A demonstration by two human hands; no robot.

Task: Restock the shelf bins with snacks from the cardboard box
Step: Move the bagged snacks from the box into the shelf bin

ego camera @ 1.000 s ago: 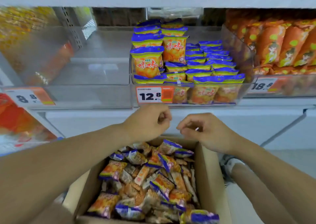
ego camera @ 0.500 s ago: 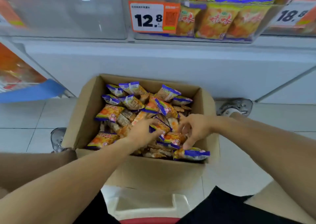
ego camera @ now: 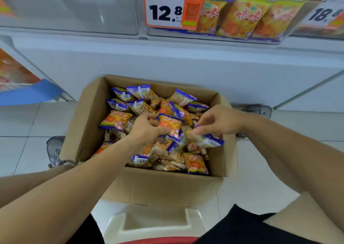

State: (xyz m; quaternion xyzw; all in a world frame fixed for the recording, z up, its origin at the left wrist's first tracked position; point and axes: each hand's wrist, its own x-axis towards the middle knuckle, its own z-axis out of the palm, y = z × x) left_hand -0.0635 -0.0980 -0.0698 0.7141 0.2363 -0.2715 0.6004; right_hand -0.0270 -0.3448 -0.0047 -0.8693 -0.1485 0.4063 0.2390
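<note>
Pick-up step: over the cardboard box (ego camera: 162, 186), the left hand (ego camera: 147, 130) grips an orange snack packet (ego camera: 170, 125); the right hand (ego camera: 217, 121) pinches a blue-edged packet (ego camera: 209, 141). Next, lift both to the shelf bin (ego camera: 242, 36) above the box.

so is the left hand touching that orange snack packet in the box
Touching. The head view shows the left hand with its fingers and thumb curled round the orange snack packet.

Single head-mounted wide-angle view, aimed forward and steeply down. The open cardboard box (ego camera: 149, 186) sits close below at frame centre; the shelf bin (ego camera: 214, 36) front edge crosses the top. Both forearms enter from the lower corners.
</note>
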